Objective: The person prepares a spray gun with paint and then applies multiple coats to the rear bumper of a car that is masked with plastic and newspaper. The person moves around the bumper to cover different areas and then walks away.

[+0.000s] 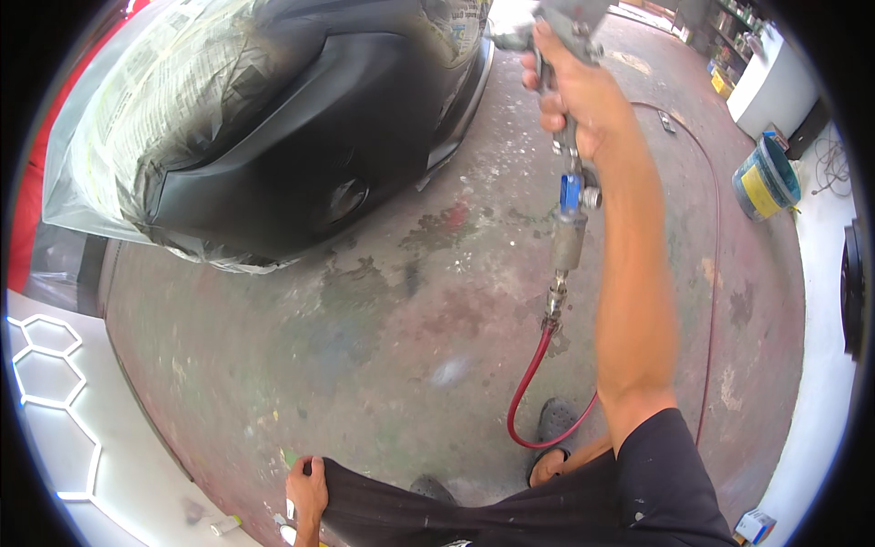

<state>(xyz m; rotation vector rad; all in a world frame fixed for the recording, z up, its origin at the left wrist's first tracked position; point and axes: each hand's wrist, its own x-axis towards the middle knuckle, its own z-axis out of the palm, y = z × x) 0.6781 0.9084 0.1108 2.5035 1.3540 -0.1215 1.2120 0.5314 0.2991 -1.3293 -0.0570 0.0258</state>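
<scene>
While the right hand [570,96] grips the spray gun [561,55] aimed at the black bumper [301,137], spraying seems underway. The left hand [307,492] clutches dark shorts [392,510]. Next pass likely needs steady sweeping.

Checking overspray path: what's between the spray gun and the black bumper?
Head view: nothing between the spray gun in the right hand and the black bumper; below that gap only stained concrete floor shows.

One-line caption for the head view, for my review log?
Right hand holds a spray gun with red hose near a masked black car bumper; left hand rests on dark shorts.
</scene>
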